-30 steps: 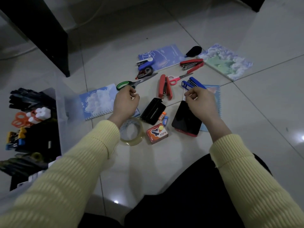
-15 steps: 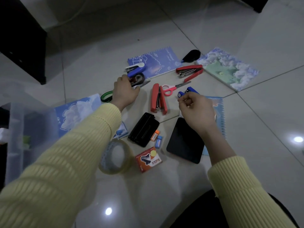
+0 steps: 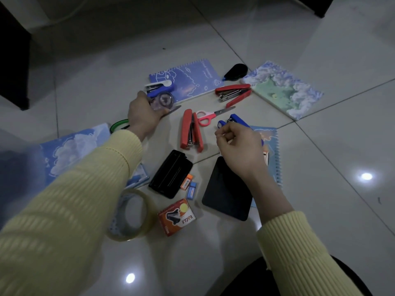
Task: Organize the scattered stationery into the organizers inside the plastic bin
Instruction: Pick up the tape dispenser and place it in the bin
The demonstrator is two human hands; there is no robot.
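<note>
Head view: going by what shows, the job looks barely begun, since nearly all the stationery lies loose on the tiled floor (image 3: 320, 199) and neither the plastic bin nor its organizers are in view. Left to sort are an open red stapler (image 3: 191, 131) in the middle, pink scissors (image 3: 210, 116) just to its right, a second red stapler (image 3: 233, 94) farther off, a black correction tape (image 3: 235, 71) at the far side, a tape roll (image 3: 130, 214) and a staple box (image 3: 177, 216) nearest, two small erasers (image 3: 189, 186), and several notebooks. The left hand (image 3: 145, 116) lies over the green-handled scissors (image 3: 119, 124), thumb and fingers curled round a round translucent tape dispenser (image 3: 163, 100) that sits just near of a small blue stapler (image 3: 159, 90). The right hand (image 3: 239, 146) is bunched, fingertips drawn together, over the near end of a blue stapler (image 3: 237, 120); whether it actually pinches that stapler cannot be told
</note>
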